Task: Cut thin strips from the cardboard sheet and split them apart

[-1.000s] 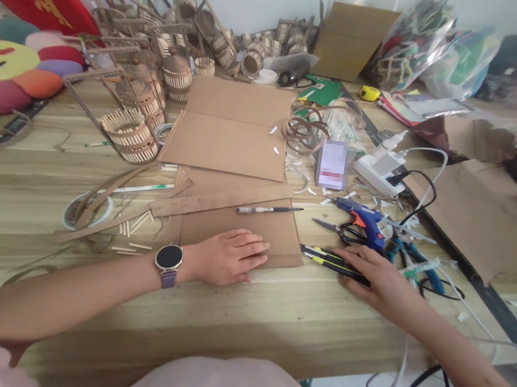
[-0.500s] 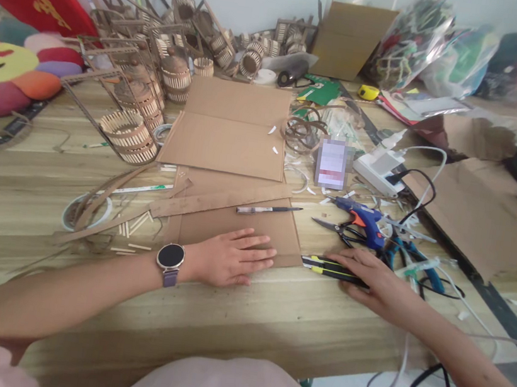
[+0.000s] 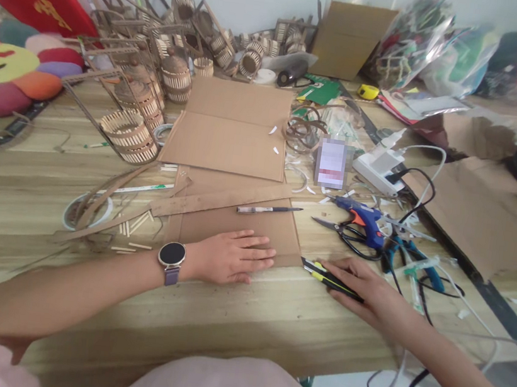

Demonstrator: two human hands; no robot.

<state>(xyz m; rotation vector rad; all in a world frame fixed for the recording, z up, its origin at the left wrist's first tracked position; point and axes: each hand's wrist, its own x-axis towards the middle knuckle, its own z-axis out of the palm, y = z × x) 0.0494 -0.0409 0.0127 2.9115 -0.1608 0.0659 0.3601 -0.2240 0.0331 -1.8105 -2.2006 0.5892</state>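
Note:
My left hand (image 3: 238,257) lies flat with fingers stretched over the near edge of a brown cardboard sheet (image 3: 276,234). My right hand (image 3: 362,290) is closed around a black and yellow-green utility knife (image 3: 330,278), its tip at the sheet's near right corner. Across the sheet lie a pen (image 3: 268,209) and a long cardboard strip (image 3: 219,202). A second, folded cardboard piece (image 3: 227,142) overlaps the sheet's far side. Beyond my right hand are black-handled scissors (image 3: 350,237) and a blue glue gun (image 3: 362,218).
Small wooden-slat buckets (image 3: 128,135) crowd the back left. A tape roll (image 3: 87,212) and short sticks (image 3: 140,223) lie left. A phone (image 3: 332,163), a white power strip (image 3: 380,168), blue-handled pliers (image 3: 393,256) and loose cables lie right. The table's near edge is close to my body.
My right hand has shifted slightly toward me, and the utility knife has turned so its rear end points more toward me. My left hand has stayed in place.

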